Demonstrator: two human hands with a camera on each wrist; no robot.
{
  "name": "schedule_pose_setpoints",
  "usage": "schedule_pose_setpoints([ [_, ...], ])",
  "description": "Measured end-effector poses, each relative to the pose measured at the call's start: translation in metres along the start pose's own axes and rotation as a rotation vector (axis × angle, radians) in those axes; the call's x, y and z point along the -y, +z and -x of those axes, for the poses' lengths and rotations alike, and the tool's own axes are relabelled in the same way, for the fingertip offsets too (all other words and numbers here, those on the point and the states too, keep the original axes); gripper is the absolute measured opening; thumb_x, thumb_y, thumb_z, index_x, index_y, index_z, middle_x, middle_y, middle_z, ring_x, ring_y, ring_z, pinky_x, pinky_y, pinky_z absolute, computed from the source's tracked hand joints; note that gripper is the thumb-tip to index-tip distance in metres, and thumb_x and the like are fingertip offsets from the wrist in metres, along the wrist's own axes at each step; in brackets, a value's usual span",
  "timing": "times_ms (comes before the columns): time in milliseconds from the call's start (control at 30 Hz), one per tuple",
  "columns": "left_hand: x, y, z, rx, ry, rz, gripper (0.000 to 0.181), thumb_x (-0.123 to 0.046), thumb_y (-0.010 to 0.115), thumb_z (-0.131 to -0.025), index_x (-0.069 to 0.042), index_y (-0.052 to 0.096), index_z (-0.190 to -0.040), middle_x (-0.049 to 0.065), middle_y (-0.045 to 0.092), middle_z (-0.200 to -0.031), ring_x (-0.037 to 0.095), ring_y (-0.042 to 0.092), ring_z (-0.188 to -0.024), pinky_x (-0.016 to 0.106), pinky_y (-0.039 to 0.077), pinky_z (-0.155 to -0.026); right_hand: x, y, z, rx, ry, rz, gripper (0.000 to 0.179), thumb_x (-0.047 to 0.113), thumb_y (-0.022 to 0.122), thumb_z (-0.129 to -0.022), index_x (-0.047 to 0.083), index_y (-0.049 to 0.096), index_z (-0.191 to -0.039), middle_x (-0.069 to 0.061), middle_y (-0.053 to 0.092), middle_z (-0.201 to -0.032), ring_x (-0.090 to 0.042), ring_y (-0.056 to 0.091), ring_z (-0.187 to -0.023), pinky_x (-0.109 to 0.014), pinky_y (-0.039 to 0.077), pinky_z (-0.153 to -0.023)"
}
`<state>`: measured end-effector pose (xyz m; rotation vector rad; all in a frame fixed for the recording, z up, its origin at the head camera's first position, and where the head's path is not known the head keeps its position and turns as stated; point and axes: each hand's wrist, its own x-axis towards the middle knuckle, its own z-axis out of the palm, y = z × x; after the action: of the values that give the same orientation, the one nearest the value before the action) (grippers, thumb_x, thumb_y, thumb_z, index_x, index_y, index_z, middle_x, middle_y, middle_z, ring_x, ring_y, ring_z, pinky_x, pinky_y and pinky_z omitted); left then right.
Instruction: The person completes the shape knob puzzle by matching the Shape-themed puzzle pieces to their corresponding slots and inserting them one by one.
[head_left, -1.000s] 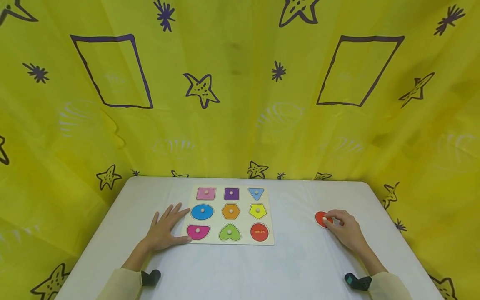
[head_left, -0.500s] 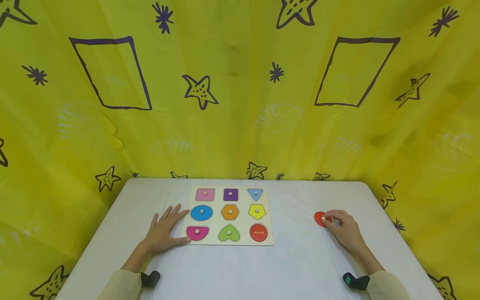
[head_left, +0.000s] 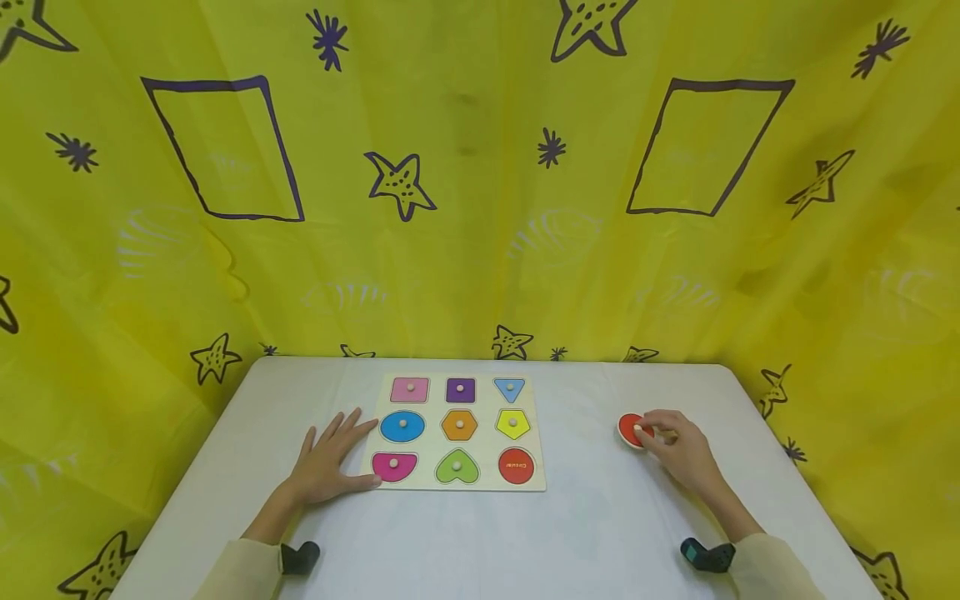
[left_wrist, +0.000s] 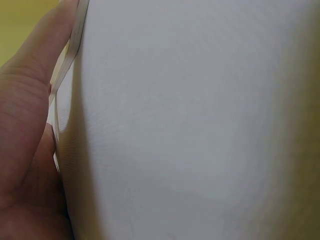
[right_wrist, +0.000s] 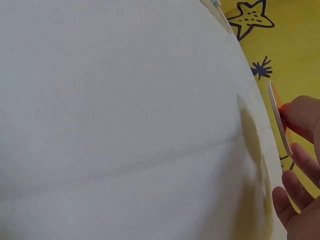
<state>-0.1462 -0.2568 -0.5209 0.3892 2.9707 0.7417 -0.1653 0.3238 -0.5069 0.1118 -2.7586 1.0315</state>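
My right hand (head_left: pixel 684 454) pinches the small knob of a red round puzzle piece (head_left: pixel 627 427) between thumb and fingertips. In the right wrist view the disc (right_wrist: pixel 278 117) is tilted on edge and held apart from the table, its shadow on the cloth. To the left lies a pale wooden puzzle board (head_left: pixel 486 408) with several coloured knobbed shapes seated in it. Its near right spot, a red circle printed "Circular" (head_left: pixel 516 477), holds no piece. My left hand (head_left: pixel 322 468) rests with spread fingers at the board's left edge, thumb (left_wrist: pixel 37 55) and index finger touching it.
The board and hands are on a table with a white cloth (head_left: pixel 480 550). A yellow curtain (head_left: pixel 465 275) with starfish drawings hangs behind and at both sides. Dark devices sit at the left wrist (head_left: pixel 300 557) and the right wrist (head_left: pixel 707 555).
My right hand has lifted the red round piece off the cloth and moved it slightly left. The left hand and the board stay in place.
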Motion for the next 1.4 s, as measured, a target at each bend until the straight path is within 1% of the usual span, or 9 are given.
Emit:
schedule_pose_setpoints([
  [100,0.000,0.000,0.000,0.003,0.000,-0.001,0.096,-0.061,0.080,-0.077,-0.021,0.045,-0.156,0.019,0.028,-0.166,0.049,0.013,-0.153,0.076,-0.004,-0.115,0.007,0.000,-0.004,-0.007,-0.015,-0.024,0.016,0.021,0.077,-0.095,0.008,0.077,-0.104,-0.016,0.066,-0.122,-0.035,0.062,-0.110,-0.037,0.055,-0.085],
  [200,-0.001,0.000,0.001,0.001,0.006,-0.001,0.096,-0.061,0.081,-0.076,-0.021,0.045,-0.156,0.020,0.029,-0.166,0.049,0.014,-0.152,0.077,-0.004,-0.115,0.014,0.001,-0.008,-0.015,-0.037,-0.046,0.015,0.021,0.078,-0.094,0.009,0.077,-0.102,-0.015,0.067,-0.121,-0.034,0.063,-0.109,-0.038,0.054,-0.085],
  [367,-0.002,-0.002,0.001,-0.002,0.010,0.014,0.096,-0.059,0.082,-0.076,-0.019,0.046,-0.156,0.021,0.028,-0.166,0.049,0.013,-0.153,0.077,-0.005,-0.115,0.024,0.006,-0.014,-0.027,-0.060,-0.071,0.012,0.020,0.078,-0.093,0.010,0.078,-0.100,-0.013,0.068,-0.120,-0.031,0.062,-0.111,-0.033,0.054,-0.082],
  [533,-0.003,-0.001,0.001,-0.006,0.020,0.028,0.096,-0.058,0.082,-0.075,-0.018,0.046,-0.155,0.023,0.028,-0.165,0.051,0.012,-0.152,0.078,-0.005,-0.114,0.032,0.016,-0.020,-0.015,-0.087,-0.087,0.012,0.020,0.079,-0.093,0.011,0.079,-0.100,-0.013,0.069,-0.119,-0.030,0.061,-0.112,-0.031,0.054,-0.081],
  [667,-0.002,-0.001,0.001,0.002,0.004,0.020,0.097,-0.059,0.082,-0.075,-0.018,0.046,-0.156,0.021,0.028,-0.166,0.050,0.012,-0.153,0.077,-0.005,-0.115,0.040,0.023,-0.024,-0.002,-0.104,-0.114,0.011,0.019,0.080,-0.092,0.011,0.079,-0.100,-0.013,0.069,-0.119,-0.031,0.061,-0.113,-0.035,0.055,-0.082],
  [800,-0.002,0.000,0.001,0.001,0.003,0.004,0.097,-0.060,0.081,-0.076,-0.020,0.046,-0.156,0.020,0.029,-0.165,0.049,0.013,-0.152,0.077,-0.004,-0.115,0.050,0.030,-0.027,0.003,-0.113,-0.143,0.010,0.017,0.080,-0.091,0.010,0.079,-0.099,-0.013,0.069,-0.119,-0.032,0.061,-0.113,-0.041,0.055,-0.083],
  [933,-0.001,0.000,0.001,-0.007,0.013,0.004,0.096,-0.060,0.081,-0.076,-0.020,0.046,-0.156,0.020,0.030,-0.165,0.049,0.014,-0.152,0.077,-0.003,-0.115,0.060,0.038,-0.027,0.013,-0.121,-0.165,0.009,0.015,0.081,-0.090,0.011,0.079,-0.098,-0.012,0.069,-0.119,-0.031,0.060,-0.113,-0.044,0.054,-0.084],
  [1100,-0.001,-0.002,0.000,-0.011,0.017,0.006,0.095,-0.060,0.081,-0.077,-0.019,0.046,-0.156,0.020,0.030,-0.165,0.049,0.014,-0.152,0.077,-0.003,-0.115,0.073,0.050,-0.025,0.040,-0.132,-0.179,0.008,0.013,0.082,-0.089,0.013,0.079,-0.096,-0.010,0.069,-0.118,-0.031,0.059,-0.112,-0.043,0.053,-0.085],
  [1400,-0.001,-0.001,0.000,-0.007,0.011,0.005,0.096,-0.060,0.081,-0.077,-0.019,0.046,-0.156,0.020,0.029,-0.166,0.049,0.013,-0.153,0.077,-0.004,-0.115,0.093,0.074,-0.016,0.117,-0.087,-0.212,0.008,0.014,0.082,-0.088,0.014,0.080,-0.096,-0.006,0.068,-0.119,-0.028,0.057,-0.113,-0.041,0.053,-0.088],
])
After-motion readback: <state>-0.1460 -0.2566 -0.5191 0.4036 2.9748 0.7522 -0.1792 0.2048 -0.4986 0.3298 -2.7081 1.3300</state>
